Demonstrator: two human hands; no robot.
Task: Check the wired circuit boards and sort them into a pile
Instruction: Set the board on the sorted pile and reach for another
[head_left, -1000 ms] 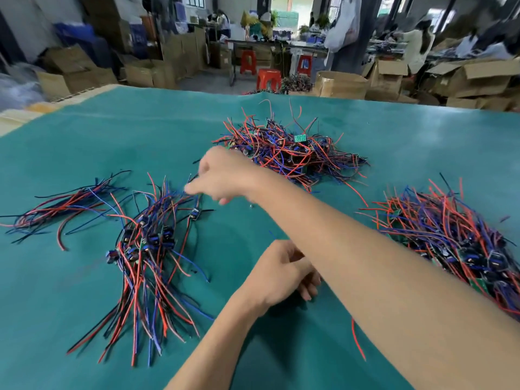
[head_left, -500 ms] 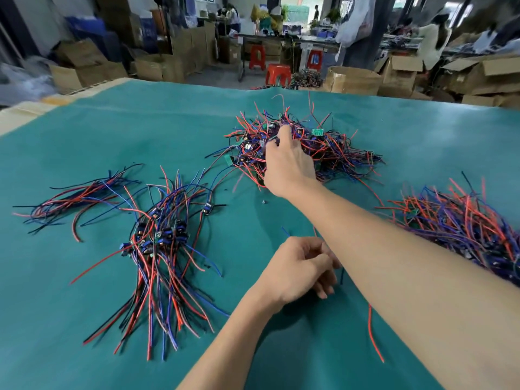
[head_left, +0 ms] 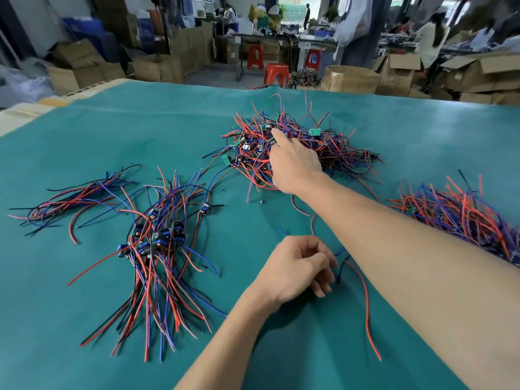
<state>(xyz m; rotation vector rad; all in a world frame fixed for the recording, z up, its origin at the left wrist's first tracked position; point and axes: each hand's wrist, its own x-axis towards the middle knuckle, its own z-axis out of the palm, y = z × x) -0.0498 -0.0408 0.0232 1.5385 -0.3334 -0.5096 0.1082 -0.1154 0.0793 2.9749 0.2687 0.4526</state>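
Note:
Wired circuit boards with red, blue and black leads lie in heaps on the teal table cover (head_left: 140, 130). My right hand (head_left: 294, 161) reaches into the far middle heap (head_left: 337, 147), its index finger stretched out onto a small board; its thumb is hidden. A combed-out pile of boards (head_left: 159, 237) lies at the left, leads trailing toward me. My left hand (head_left: 298, 268) rests on the cover near the middle, fingers curled and thumb near the index finger. Loose leads (head_left: 365, 305) run out from under it; whether it pinches them is hidden.
A bundle of bare wires (head_left: 76, 198) lies at the far left and another tangled heap (head_left: 461, 215) at the right edge. Beyond the table's far edge stand cardboard boxes (head_left: 351, 78), red stools (head_left: 275, 73) and people at benches.
My right hand has swung from the left pile across to the far middle heap and pushed into it. My left hand has stayed put.

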